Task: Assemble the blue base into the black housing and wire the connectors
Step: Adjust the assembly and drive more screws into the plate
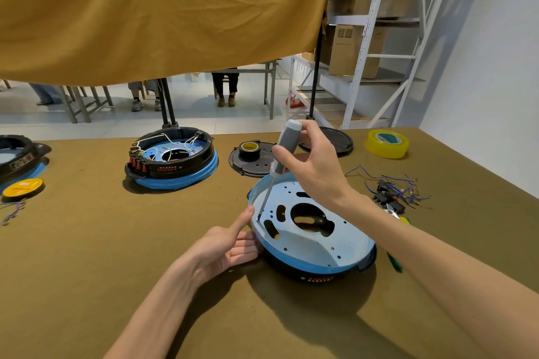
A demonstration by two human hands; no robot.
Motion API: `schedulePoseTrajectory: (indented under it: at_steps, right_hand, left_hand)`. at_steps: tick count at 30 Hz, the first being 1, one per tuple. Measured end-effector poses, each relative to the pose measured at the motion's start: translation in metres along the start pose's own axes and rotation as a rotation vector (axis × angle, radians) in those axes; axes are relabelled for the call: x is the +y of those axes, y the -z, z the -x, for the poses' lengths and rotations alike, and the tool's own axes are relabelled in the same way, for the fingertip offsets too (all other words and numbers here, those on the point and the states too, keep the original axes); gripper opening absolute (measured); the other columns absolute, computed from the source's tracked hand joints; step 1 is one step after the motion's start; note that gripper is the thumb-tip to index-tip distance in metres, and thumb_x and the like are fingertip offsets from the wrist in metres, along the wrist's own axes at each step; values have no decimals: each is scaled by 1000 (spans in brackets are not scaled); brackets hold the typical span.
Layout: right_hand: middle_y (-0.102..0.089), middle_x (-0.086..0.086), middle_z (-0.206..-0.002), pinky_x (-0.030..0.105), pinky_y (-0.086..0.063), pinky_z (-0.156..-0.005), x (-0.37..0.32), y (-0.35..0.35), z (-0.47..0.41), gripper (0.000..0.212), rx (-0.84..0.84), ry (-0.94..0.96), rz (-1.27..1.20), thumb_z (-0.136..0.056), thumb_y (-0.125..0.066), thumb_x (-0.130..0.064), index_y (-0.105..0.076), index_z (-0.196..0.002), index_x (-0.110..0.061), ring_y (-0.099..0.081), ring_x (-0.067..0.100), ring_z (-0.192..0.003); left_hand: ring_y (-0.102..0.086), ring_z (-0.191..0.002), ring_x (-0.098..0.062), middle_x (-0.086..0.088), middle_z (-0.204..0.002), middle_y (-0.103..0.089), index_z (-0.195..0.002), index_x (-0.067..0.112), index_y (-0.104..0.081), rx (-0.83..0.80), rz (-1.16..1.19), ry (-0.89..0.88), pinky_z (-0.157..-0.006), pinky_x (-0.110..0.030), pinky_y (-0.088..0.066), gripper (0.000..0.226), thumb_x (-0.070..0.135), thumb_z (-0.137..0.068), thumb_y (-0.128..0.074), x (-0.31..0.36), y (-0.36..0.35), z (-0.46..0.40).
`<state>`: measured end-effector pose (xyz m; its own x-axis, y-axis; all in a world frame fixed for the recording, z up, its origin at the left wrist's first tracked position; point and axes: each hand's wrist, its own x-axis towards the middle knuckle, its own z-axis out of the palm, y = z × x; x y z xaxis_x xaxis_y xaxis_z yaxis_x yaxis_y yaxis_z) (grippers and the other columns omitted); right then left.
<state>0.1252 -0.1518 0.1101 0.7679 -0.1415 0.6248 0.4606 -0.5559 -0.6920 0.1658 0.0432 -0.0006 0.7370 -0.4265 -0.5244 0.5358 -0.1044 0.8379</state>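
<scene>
The blue base (315, 245) sits seated in the black housing (320, 275), the pair lying near the middle of the tabletop (87, 256), toward its right half. The base faces upward, showing a large central opening, several slots and small holes. Only the lower rim of the housing shows beneath the blue edge.

The right hand (313, 166) grips the grey handle of a screwdriver (281, 159), fingers curled around it. The shaft runs down and to the left; its tip meets the base plate close to the left rim. The left hand (226, 245) rests at the left side of the base, index finger extended with its tip touching the rim just beside the screwdriver tip, the other fingers lying against the outer wall.

A second assembled unit (172, 162), black housing on a blue base with white wires and red switches visible, stands toward the far edge, left of centre. A black cover plate (250, 162) lies beyond the working unit, carrying a roll of black tape (250, 150). A yellow tape roll (387, 144) stands near the far right corner. A bundle of blue wires with connectors (393, 189) lies near the right edge. A yellow spool (23, 187) lies near the left edge, beside a third unit (17, 157) cut off by the frame.
</scene>
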Motion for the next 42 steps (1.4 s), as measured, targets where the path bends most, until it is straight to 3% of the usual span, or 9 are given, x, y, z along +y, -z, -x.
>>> schedulePoseTrajectory:
  at_steps: [3, 10, 15, 18, 28, 31, 35, 39, 42]
  right_hand:
    - [-65, 2, -93, 34, -61, -63, -13, 5, -4, 52, -134, 114, 84, -91, -77, -27, -46, -131, -17, -70, 16, -71]
    - [-66, 3, -96, 46, -58, -72, -54, 13, -35, 29, -396, 103, 381, -91, -70, -29, -56, -112, -15, -65, 20, -80]
    - [-67, 3, -96, 41, -57, -75, -70, 16, -50, 50, -489, 58, 950, -95, -54, -65, -58, -114, -18, -64, 23, -85]
    - [-63, 2, -107, 34, -57, -69, -80, 23, -59, 43, -700, -130, 769, -98, -58, -50, -49, -128, -21, -64, 18, -88]
    - [-70, 7, -79, 24, -51, -44, -91, 23, -64, 29, -834, -176, 750, -102, -56, -26, -42, -126, -16, -62, 12, -46]
    - [-70, 8, -86, 31, -55, -47, -91, 14, -64, 32, -802, -90, 859, -106, -49, -43, -43, -120, -14, -65, 18, -53]
    - [-73, 8, -87, 24, -54, -47, -98, 14, -76, 40, -934, -210, 692, -98, -63, -19, -41, -132, -14, -68, 13, -53]
    - [-73, 8, -75, 20, -50, -41, -97, 3, -77, 44, -850, -106, 869, -105, -49, -45, -53, -122, -4, -69, 16, -48]
    - [-71, 7, -87, 23, -52, -45, -101, 4, -77, 44, -950, -194, 723, -97, -64, -25, -41, -134, -14, -71, 14, -56]
  left_hand:
    - [-78, -92, -28, -20, -99, -78, -118, -4, -64, 1, -9, -3, -77, -35, -65, 91, 66, -63, -81, 0, 0, 1]
    - [-78, -95, -29, -20, -104, -78, -123, -5, -63, -15, -28, 5, -80, -37, -65, 98, 67, -59, -80, 0, 1, 2]
    - [-77, -97, -31, -22, -106, -77, -125, -7, -62, -55, -35, 19, -76, -36, -65, 104, 66, -55, -83, -1, 4, 5]
    - [-77, -97, -31, -23, -107, -76, -125, -8, -61, -59, -36, 20, -74, -35, -65, 105, 66, -53, -83, 0, 3, 6]
    - [-77, -96, -30, -22, -105, -77, -122, -7, -62, -55, -60, 6, -80, -37, -65, 98, 66, -60, -80, -3, 1, 8]
    - [-78, -95, -30, -22, -104, -77, -122, -7, -62, -51, -64, 7, -79, -37, -65, 97, 66, -61, -79, -3, 0, 7]
    - [-78, -95, -30, -22, -103, -77, -119, -7, -63, -63, -72, 5, -78, -37, -65, 97, 67, -57, -80, -3, 0, 7]
    - [-77, -96, -31, -22, -104, -77, -119, -6, -63, -87, -82, 21, -76, -36, -65, 98, 67, -55, -80, -1, 2, 8]
    - [-77, -97, -31, -22, -105, -77, -120, -6, -62, -113, -104, 19, -76, -35, -65, 97, 66, -57, -81, 0, 3, 10]
